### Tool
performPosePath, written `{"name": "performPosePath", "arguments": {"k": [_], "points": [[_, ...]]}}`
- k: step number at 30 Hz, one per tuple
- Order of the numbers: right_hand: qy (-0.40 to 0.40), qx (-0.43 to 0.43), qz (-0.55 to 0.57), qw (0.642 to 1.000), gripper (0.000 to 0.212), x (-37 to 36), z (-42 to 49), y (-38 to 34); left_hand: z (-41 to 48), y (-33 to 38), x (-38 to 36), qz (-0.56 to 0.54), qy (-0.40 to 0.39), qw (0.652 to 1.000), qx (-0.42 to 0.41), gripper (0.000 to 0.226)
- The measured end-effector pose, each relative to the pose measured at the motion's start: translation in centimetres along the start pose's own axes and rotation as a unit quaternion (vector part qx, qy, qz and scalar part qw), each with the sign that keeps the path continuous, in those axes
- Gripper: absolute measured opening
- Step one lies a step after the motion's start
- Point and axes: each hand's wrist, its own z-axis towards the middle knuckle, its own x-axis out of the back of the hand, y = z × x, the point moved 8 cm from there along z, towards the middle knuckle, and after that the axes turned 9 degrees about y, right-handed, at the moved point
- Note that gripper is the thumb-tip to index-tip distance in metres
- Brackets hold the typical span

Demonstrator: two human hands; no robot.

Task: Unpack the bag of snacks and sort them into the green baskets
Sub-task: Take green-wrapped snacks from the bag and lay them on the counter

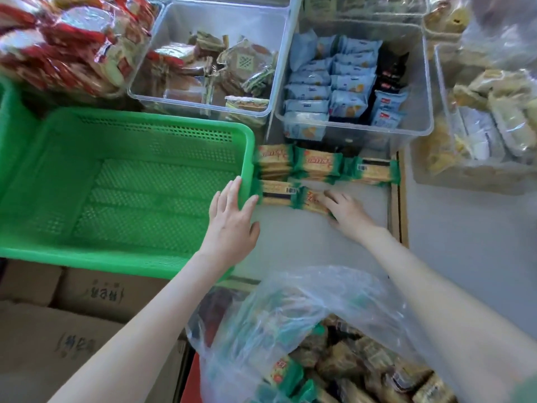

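Green basket (pixel 145 132) rim lies under the flat, spread left hand (pixel 232 221). Right hand (pixel 347 212) grips a green-edged wafer packet (pixel 309 199) on the bench (pixel 305 237); its print is unreadable.

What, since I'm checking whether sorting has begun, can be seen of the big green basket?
The green basket is a rectangular plastic crate, upright, with a solid rim, perforated floor and perforated upper walls. Nothing shows inside it. The left hand rests straight fingers on its right rim; green-wrapped snack packs lie just outside that wall. Its near edge sits above cardboard boxes.
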Motion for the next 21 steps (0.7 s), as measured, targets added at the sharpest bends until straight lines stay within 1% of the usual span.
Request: {"name": "performPosePath", "arguments": {"k": [2, 4, 6, 8, 10, 11, 12, 13, 14, 15, 17, 19, 21], "points": [[0.026, 0.011, -0.002, 1.0, 0.056, 0.3, 0.6, -0.1, 0.0, 0.0, 0.2, -0.013, 0.024, 1.0, -0.008, 0.049], [0.041, 0.007, -0.007, 0.999, 0.056, 1.0, 0.6, -0.3, -0.2, 0.7, 1.1, -0.015, 0.061, 0.997, -0.043, 0.044], [0.062, -0.006, 0.008, 0.998, 0.058, 2.1, -0.2, -0.9, -1.0, 2.5, 2.6, -0.04, 0.109, 0.987, -0.112, 0.037], [0.098, -0.018, 0.039, 0.994, 0.057, 3.9, -1.8, -1.9, -3.1, 5.4, 4.1, -0.104, 0.121, 0.969, -0.187, 0.032], [0.166, -0.02, 0.059, 0.984, 0.054, 6.2, -4.3, -3.3, -6.8, 8.6, 4.7, -0.167, 0.082, 0.943, -0.276, 0.028], [0.208, -0.023, 0.066, 0.976, 0.051, 7.3, -6.0, -4.2, -9.1, 10.1, 4.5, -0.177, 0.051, 0.927, -0.326, 0.027], [0.247, -0.024, 0.068, 0.966, 0.048, 8.2, -8.0, -5.2, -11.5, 11.0, 3.8, -0.162, 0.018, 0.915, -0.37, 0.028], [0.277, -0.02, 0.065, 0.959, 0.043, 8.6, -10.0, -6.5, -13.6, 11.4, 2.7, -0.123, -0.014, 0.909, -0.398, 0.034], [0.294, -0.009, 0.06, 0.954, 0.039, 8.6, -12.1, -8.0, -15.2, 11.0, 1.3, -0.071, -0.044, 0.911, -0.404, 0.044], [0.301, 0.01, 0.054, 0.952, 0.035, 8.3, -14.3, -9.7, -16.4, 10.1, 0.0, -0.02, -0.073, 0.917, -0.391, 0.055], [0.302, 0.062, 0.031, 0.951, 0.026, 6.5, -18.5, -13.2, -17.6, 7.7, -1.5, 0.041, -0.117, 0.934, -0.336, 0.073], [0.263, 0.119, 0.006, 0.957, 0.023, 3.6, -21.9, -16.1, -18.2, 6.3, -1.4, 0.054, -0.124, 0.947, -0.292, 0.079], [0.197, 0.14, -0.005, 0.97, 0.029, 0.4, -24.1, -17.9, -18.6, 6.0, -1.0, 0.05, -0.113, 0.953, -0.277, 0.087]]}}
